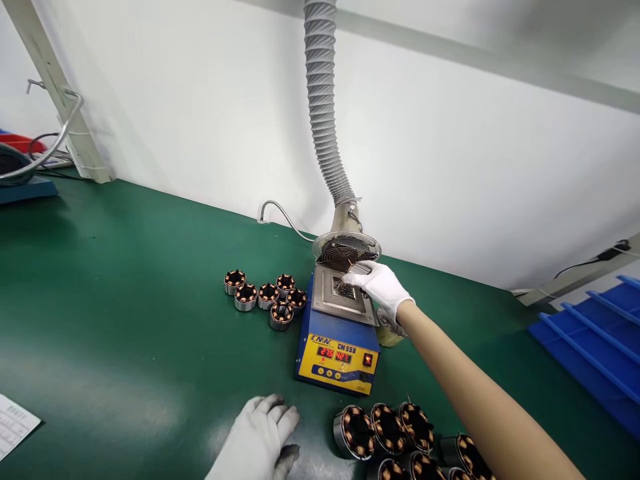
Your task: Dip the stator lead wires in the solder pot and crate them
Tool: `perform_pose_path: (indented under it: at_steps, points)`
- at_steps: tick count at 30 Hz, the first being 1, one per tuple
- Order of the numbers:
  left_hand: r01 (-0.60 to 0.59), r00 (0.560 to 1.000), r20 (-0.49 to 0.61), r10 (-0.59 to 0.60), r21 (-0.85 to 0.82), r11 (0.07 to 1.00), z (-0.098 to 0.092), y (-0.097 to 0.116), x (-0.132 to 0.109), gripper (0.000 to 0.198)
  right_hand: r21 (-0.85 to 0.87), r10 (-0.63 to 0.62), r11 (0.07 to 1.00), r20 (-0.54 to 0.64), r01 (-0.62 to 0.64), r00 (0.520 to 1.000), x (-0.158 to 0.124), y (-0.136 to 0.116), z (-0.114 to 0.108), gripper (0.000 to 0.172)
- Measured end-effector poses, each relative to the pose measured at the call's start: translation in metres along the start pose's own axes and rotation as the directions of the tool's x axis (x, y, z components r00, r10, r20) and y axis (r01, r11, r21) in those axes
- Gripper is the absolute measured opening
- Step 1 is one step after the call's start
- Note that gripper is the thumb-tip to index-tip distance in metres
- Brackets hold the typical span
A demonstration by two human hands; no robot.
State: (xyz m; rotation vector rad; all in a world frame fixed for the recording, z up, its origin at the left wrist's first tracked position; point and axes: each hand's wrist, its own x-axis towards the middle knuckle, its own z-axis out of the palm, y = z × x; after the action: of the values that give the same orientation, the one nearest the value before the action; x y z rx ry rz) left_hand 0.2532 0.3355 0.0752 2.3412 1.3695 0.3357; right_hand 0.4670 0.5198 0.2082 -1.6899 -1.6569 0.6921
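- Far left: we see a printed sheet cut by the picture's edge; a broad stretch of green bench separates it from the cores, and the bench's rear edge meets a white wall.
- Left of centre: we count six wound cores, clustered near the unit's left side.
- Lower centre: we find the gloved left hand near the bench's front, back upward, its fingers loosely bent and slightly parted.
- Centre: we note one blue-and-yellow unit with two red readouts; over its rear stands one hood with one ribbed hose.
- Right of centre: we see the gloved right hand above the unit's metal top plate, its forearm slanting from lower right; the fingers bend inward, but we cannot tell what they grip.
- Lower right: we count at least six front cores, some cut by the lower edge or hidden by the forearm.
- Far right: we see a blue ribbed tray, with bench between it and the unit.
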Motion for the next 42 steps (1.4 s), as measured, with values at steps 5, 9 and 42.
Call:
perform_pose_path:
  at_steps: [5,9,42]
  points:
    - [-0.028,0.998,-0.054,0.029,0.025,0.999,0.003,-0.001,-0.002,0.036,-0.005,0.003,1.0,0.012,-0.003,1.0,0.002,0.004,0.002,0.044]
    - [-0.04,0.998,-0.053,0.041,0.021,0.999,0.005,-0.002,-0.002,0.035,0.007,0.005,1.0,0.022,-0.005,1.0,0.002,0.001,0.002,0.044]
    - [0.032,0.997,-0.065,-0.032,0.004,0.999,0.026,-0.008,0.01,0.04,0.645,0.337,0.735,-0.08,-0.209,0.938,0.017,0.002,-0.023,0.015]
